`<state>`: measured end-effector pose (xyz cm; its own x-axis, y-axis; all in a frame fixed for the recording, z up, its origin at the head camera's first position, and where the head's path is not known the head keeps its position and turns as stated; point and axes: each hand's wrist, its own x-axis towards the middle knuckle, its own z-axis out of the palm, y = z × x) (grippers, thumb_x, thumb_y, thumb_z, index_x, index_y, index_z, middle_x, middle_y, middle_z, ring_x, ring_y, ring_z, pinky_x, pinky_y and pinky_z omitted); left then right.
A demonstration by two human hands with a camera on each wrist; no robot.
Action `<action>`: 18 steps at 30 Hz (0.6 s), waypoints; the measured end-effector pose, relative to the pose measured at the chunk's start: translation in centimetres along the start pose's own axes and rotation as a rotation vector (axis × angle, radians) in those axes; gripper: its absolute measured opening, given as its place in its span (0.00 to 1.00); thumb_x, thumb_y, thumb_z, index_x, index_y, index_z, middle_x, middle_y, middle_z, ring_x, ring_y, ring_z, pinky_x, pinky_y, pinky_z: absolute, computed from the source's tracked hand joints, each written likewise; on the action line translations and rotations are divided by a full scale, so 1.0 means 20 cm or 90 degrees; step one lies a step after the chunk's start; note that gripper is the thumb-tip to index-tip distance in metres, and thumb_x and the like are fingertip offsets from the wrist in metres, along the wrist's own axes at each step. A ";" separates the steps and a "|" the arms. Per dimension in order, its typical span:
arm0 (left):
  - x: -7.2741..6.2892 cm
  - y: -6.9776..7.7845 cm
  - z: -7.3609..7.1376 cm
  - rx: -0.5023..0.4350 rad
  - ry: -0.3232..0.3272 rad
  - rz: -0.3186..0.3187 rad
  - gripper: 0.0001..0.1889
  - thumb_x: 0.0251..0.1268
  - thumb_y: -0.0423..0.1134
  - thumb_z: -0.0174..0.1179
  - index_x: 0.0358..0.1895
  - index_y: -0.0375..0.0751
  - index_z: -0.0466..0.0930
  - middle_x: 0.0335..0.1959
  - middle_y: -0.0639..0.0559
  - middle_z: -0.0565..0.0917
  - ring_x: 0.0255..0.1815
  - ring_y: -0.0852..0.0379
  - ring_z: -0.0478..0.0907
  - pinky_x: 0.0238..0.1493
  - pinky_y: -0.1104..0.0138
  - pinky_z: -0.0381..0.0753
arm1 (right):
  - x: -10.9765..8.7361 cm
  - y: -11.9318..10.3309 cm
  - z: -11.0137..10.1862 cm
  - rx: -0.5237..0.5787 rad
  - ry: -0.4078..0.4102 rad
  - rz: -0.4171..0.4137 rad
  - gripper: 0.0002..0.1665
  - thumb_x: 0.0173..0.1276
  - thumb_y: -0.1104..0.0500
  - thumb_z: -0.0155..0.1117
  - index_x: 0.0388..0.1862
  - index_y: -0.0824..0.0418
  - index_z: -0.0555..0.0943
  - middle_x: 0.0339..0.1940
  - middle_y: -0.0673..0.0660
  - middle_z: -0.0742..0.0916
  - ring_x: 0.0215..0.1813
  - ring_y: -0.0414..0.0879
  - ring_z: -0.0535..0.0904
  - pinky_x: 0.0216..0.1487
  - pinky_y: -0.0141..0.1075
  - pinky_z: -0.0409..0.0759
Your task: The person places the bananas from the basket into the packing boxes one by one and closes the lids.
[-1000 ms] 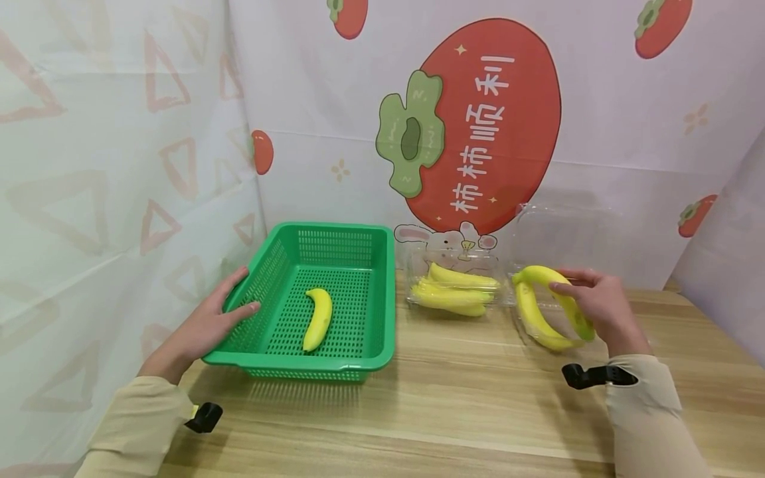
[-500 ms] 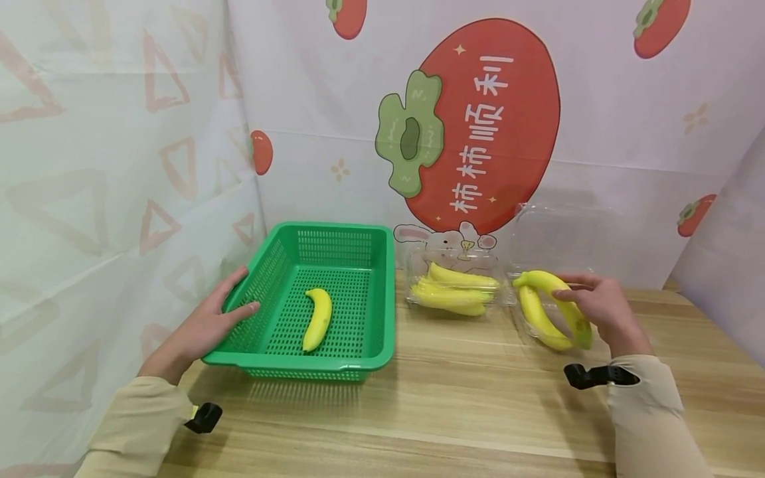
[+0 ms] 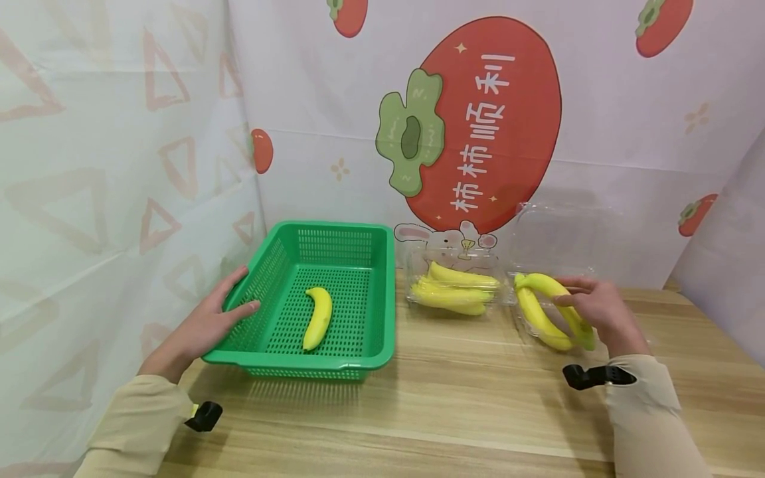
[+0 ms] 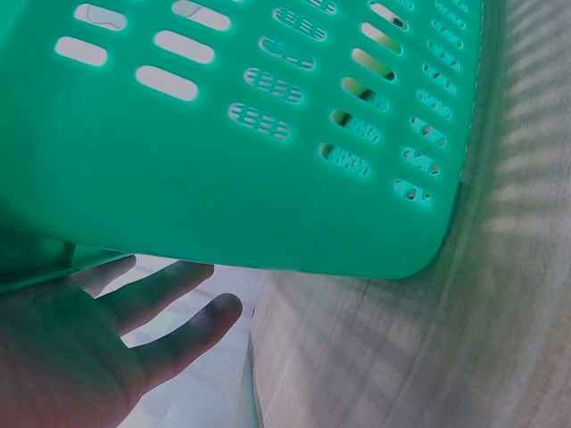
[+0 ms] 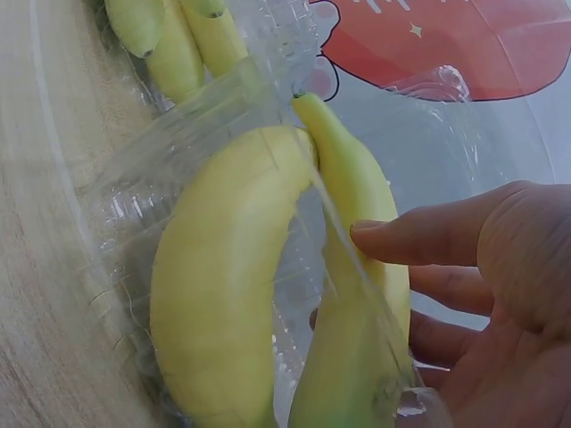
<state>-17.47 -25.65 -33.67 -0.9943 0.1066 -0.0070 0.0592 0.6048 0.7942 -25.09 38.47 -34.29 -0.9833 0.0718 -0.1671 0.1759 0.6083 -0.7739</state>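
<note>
In the head view, my right hand (image 3: 600,309) pinches a yellow banana (image 3: 552,287), thumb on one side and fingers behind it. That banana is in the open clear plastic clamshell (image 5: 134,209), its top close to a second banana (image 5: 219,267) lying to its left. My left hand (image 3: 206,325) rests at the left rim of a green basket (image 3: 388,299). Its thumb lies over the rim, while its fingers reach straight along the outer wall in the left wrist view. A single banana (image 3: 318,318) lies on the basket's floor.
A second clear clamshell (image 3: 412,269) with several bananas (image 3: 454,295) stands between the basket and the open one. The open clamshell's raised lid (image 3: 558,236) leans near the back curtain (image 3: 621,119). Wooden tabletop (image 3: 454,411) spreads in front.
My right hand has lowered the banana slightly into the open clamshell, nearer the other banana, whose lower end has shifted a little to the right. My left hand and the basket have stayed put.
</note>
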 end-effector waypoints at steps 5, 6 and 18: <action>0.00 0.00 0.00 0.005 0.004 0.012 0.47 0.84 0.51 0.56 0.89 0.49 0.32 0.90 0.36 0.36 0.87 0.24 0.36 0.76 0.23 0.48 | 0.01 0.01 0.02 -0.033 0.017 0.004 0.41 0.78 0.54 0.66 0.84 0.63 0.64 0.81 0.76 0.68 0.72 0.68 0.70 0.48 0.36 0.78; 0.00 0.00 0.00 0.005 0.004 0.013 0.47 0.83 0.51 0.56 0.89 0.49 0.32 0.90 0.36 0.37 0.87 0.24 0.36 0.76 0.23 0.48 | 0.02 0.01 0.02 -0.038 0.020 0.007 0.41 0.77 0.54 0.66 0.84 0.63 0.65 0.81 0.76 0.68 0.72 0.67 0.70 0.47 0.35 0.77; 0.00 -0.01 0.00 0.005 0.003 0.008 0.47 0.84 0.51 0.56 0.89 0.50 0.32 0.90 0.36 0.36 0.87 0.24 0.37 0.76 0.23 0.48 | 0.04 0.05 0.04 -0.088 0.040 0.009 0.37 0.78 0.54 0.66 0.79 0.67 0.69 0.75 0.81 0.71 0.61 0.65 0.76 0.45 0.38 0.80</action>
<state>-17.57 -25.74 -33.72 -0.9938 0.1107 0.0064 0.0730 0.6099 0.7891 -25.59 38.47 -35.59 -0.9825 0.1276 -0.1360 0.1862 0.7092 -0.6800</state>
